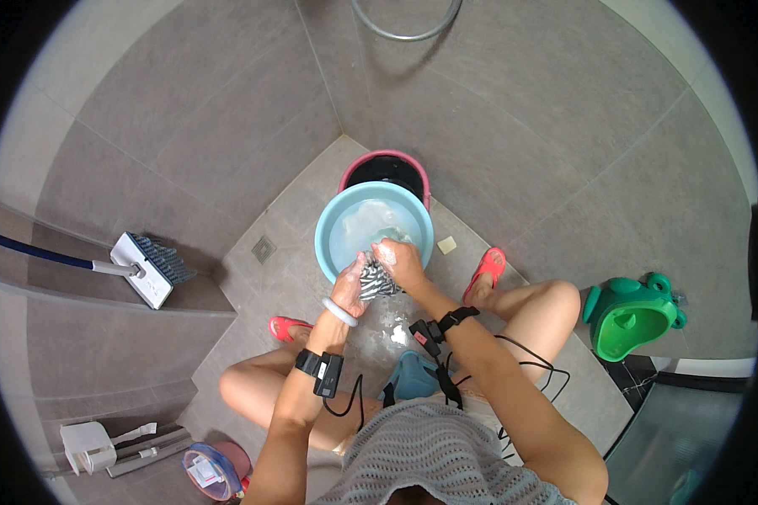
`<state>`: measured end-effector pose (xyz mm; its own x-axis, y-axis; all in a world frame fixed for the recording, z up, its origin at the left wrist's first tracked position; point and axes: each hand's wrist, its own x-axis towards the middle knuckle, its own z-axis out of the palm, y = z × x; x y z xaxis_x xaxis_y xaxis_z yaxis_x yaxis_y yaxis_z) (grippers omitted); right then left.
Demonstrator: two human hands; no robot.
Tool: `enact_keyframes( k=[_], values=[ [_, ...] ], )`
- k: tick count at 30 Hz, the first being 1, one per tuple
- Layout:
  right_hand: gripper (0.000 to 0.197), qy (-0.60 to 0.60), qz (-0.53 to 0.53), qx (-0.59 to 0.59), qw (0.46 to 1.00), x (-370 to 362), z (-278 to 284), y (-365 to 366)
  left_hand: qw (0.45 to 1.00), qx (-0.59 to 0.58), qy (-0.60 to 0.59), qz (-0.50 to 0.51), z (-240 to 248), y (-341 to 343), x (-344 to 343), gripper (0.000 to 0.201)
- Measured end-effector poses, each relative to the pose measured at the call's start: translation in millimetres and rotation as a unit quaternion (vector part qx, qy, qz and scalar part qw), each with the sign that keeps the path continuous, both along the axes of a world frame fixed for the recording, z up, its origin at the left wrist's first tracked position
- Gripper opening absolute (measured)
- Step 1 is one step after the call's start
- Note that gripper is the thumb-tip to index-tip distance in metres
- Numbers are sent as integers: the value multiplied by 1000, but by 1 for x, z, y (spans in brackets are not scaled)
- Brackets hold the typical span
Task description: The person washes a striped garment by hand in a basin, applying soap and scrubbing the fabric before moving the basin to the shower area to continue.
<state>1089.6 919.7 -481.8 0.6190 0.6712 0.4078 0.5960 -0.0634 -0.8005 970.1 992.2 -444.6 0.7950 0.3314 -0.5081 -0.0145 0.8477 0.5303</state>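
Both hands grip a black-and-white striped cloth (377, 280) at the near rim of a light blue basin (321, 234). My left hand (349, 286) holds the cloth's left side, its fingers pressed against the fabric. Closed in a fist round the upper right part is my right hand (402, 262), with white suds on its knuckles. The cloth's lower end hangs over the rim toward me. Cloudy, soapy water fills the basin. Part of the cloth is hidden under my right fingers.
Behind the basin stands a black tub with a pink rim (386, 155). A pale yellow block (446, 245) lies on the floor to the right. Suds wet the tiles near me. A flat mop (146, 268) leans at left; a green child's urinal (634, 318) hangs at right.
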Motion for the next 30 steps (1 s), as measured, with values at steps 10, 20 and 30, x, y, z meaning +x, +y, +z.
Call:
enact_keyframes(
  k=[10, 20, 30],
  values=[
    [21, 177, 55, 41, 982, -19, 50, -9, 990, -96, 95, 26, -20, 5, -16, 56],
    [16, -111, 5, -58, 992, -18, 29, 1, 995, -44, -71, 50, -41, -8, -10, 35],
    [14, -34, 10, -15, 999, -21, 31, 0, 990, -106, -87, 36, -31, -8, -7, 31]
  ],
)
